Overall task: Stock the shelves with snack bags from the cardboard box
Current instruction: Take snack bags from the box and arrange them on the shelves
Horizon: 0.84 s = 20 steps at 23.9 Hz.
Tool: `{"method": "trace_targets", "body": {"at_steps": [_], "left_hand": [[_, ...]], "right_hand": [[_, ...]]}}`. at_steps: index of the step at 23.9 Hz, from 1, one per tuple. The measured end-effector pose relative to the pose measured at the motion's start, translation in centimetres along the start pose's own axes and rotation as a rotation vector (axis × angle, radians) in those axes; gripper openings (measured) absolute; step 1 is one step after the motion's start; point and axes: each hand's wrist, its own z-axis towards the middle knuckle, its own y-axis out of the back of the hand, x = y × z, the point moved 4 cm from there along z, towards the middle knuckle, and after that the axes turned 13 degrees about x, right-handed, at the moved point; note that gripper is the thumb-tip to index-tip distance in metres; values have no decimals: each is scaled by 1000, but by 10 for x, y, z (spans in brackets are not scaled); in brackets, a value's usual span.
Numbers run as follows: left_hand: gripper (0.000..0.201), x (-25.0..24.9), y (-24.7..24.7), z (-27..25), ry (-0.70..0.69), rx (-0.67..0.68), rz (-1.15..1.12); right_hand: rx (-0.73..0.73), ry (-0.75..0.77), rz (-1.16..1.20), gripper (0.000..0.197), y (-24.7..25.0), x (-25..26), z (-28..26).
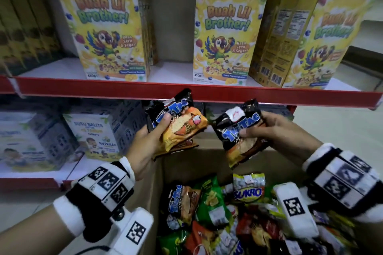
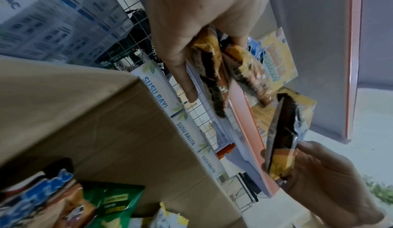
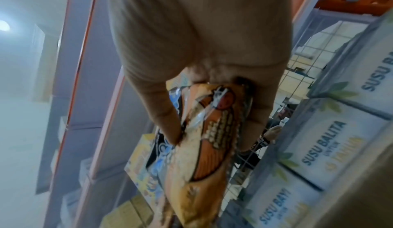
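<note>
Gripping Tic Tac bags [image 1: 182, 126] in both hands [image 1: 145, 145], left wrist view shows two

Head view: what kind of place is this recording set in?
Most likely a grocery shop aisle or a mock-up of one: red-edged shelves hold rows of identical cereal boxes and milk-powder boxes, and a cardboard box of mixed snack bags stands in front.
</note>
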Motion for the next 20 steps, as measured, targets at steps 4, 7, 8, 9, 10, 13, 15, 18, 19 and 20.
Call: {"method": "trace_targets", "body": {"at_steps": [4,7,8,9,10,13,15,18,19,20], "left_hand": [[48,-10,-15,2,-62,34,68],[53,-4,-32,-8,-69,147,198],[55,-3,-34,-9,-69,189,217],[57,-5,-35,-10,-72,229,235],[60,-7,-34,-11,-77,265,248],[73,-14,-32,-12,-70,325,264],[79,-14,-35,-14,-29,323,191],[61,-12,-42,-13,30,231,110],[54,-11,-43,-12,33,182,108],[49,-12,-43,-11,27,133,117]], "right_hand": [[-55,163,261,44,-12,17,4],[-92,183,276,47,-30,11,8],[-111,183,256,46,-36,6,9],[-134,189,239,45,-39,3,10],[-155,198,226,42,-41,0,10],[-205,232,220,33,-41,0,10],[-238,230,197,26,-41,0,10],[-234,248,155,27,-48,0,9],[-222,257,141,31,-51,1,9],[-212,266,132,33,-54,1,9]]}}
